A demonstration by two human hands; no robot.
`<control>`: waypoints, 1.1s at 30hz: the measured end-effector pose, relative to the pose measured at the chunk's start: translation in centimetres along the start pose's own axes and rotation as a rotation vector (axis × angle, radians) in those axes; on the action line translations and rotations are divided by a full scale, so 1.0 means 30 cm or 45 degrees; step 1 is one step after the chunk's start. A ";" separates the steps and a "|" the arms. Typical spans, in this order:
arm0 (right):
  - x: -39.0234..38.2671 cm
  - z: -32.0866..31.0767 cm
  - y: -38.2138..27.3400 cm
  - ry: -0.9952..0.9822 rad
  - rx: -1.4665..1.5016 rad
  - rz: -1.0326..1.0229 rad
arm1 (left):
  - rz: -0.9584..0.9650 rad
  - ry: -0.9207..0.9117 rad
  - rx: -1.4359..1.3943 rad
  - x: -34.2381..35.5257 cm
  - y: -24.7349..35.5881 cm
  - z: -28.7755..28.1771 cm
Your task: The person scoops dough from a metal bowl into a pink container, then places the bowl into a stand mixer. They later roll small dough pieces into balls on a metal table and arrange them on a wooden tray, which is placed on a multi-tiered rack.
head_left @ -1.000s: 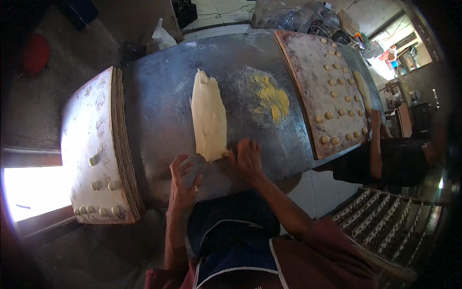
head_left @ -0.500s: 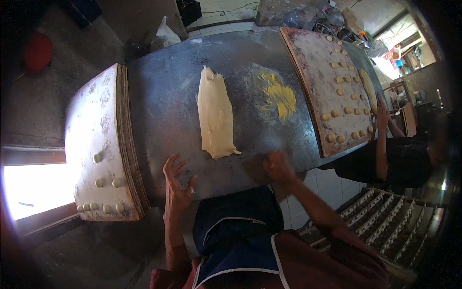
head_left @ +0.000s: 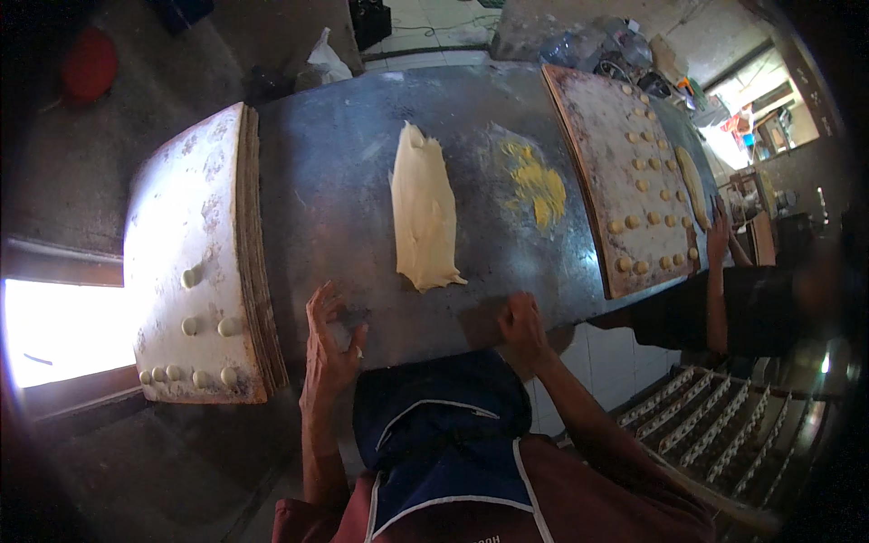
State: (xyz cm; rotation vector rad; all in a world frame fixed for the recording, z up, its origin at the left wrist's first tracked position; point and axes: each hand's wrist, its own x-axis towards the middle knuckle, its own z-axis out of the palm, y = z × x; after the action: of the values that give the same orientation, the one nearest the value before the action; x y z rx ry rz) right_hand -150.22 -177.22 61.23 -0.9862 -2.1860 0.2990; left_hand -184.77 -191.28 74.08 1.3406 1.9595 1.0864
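Head view: a long slab of dough lies on the table just above both hands.

The dough sits mid-frame, its long axis running top to bottom, its lower end between and above the hands. The left hand, fingers spread, rests on the table at lower centre; the right hand, loosely curled and empty, is about equally near. Trays of dough balls flank left and right; bare metal surrounds the dough.
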 end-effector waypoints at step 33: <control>0.619 0.512 -1.049 -0.199 0.424 -0.440 | -0.073 0.346 -0.099 -0.364 -0.105 -0.307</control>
State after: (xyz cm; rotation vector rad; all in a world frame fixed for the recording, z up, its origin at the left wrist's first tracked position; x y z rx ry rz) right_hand -187.00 -184.02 74.31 -0.4063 -2.3005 0.5675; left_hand -189.47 -204.95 76.20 1.1374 2.1081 1.3616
